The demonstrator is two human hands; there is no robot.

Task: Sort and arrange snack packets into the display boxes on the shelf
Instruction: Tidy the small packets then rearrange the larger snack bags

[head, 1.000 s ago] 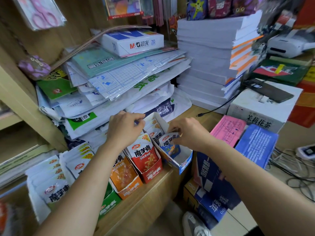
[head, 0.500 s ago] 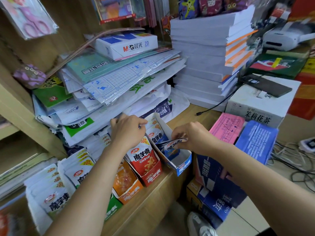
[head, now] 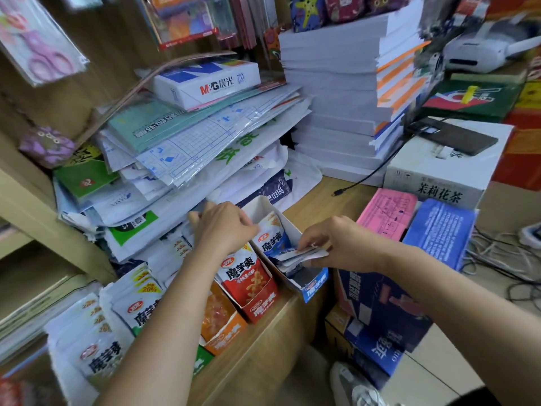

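right hand (head: 342, 244) pinches snack packet (head: 301, 254) over blue display box (head: 314, 284), front edge of shelf (head: 316, 200) | left hand (head: 225, 227) curled atop red display box (head: 257, 310) packets (head: 243, 273), grip unclear

A light-brown wooden back panel (head: 111, 33) rises behind the pale wooden desk (head: 313, 209); an off-white tiled floor (head: 430, 376) lies below, evenly lit.

Blue display box (head: 314, 284), red display box (head: 259, 307) and orange display box (head: 227, 336) are standing side by side along the shelf's (head: 263, 356) front edge, with upright packets (head: 270, 238) inside. One flat packet (head: 304, 254) is lying across the blue box's opening.
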